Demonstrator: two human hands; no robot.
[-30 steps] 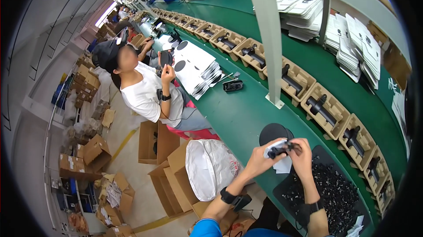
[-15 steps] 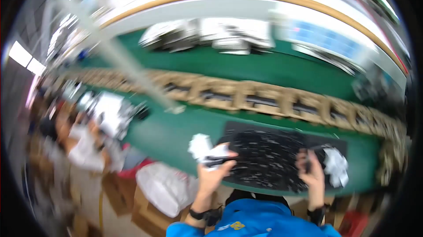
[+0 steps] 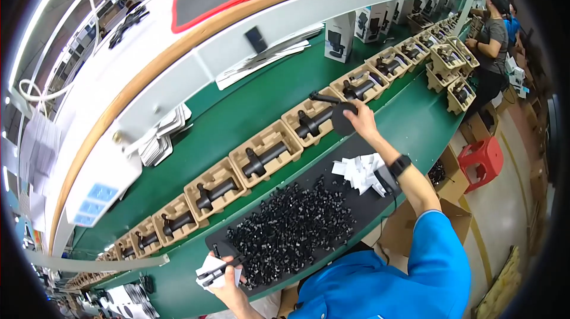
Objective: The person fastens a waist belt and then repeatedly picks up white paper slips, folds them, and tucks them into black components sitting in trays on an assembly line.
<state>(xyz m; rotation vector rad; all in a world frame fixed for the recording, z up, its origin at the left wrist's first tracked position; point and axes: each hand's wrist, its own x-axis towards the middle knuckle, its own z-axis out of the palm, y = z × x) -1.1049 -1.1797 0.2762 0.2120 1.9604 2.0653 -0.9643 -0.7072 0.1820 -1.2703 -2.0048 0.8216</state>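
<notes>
My right hand (image 3: 363,122) reaches over the row of trays, closed on the edge of a flat black disc (image 3: 342,118). A black rod-like part (image 3: 325,98) shows beside the disc; whether the two are joined I cannot tell. Below them a brown moulded tray (image 3: 291,122) holds a black tubular part (image 3: 313,122). At the lower left, my left hand (image 3: 227,286) grips slim black pieces (image 3: 221,270) together with a white paper slip (image 3: 205,271). Between my hands lies a heap of small black parts (image 3: 291,230) on a dark mat (image 3: 217,239).
More trays (image 3: 215,191) run along the green table (image 3: 237,123). White papers (image 3: 359,172) lie at the mat's far right end. Printed boxes (image 3: 339,37) stand behind. A person (image 3: 491,40) stands at the right near stacked trays (image 3: 446,58); a red stool (image 3: 480,162) is on the floor.
The view has turned to the right and sharpened from a blur. My right hand has gone from the heap's right side out to the trays, with the black disc now visible in it.
</notes>
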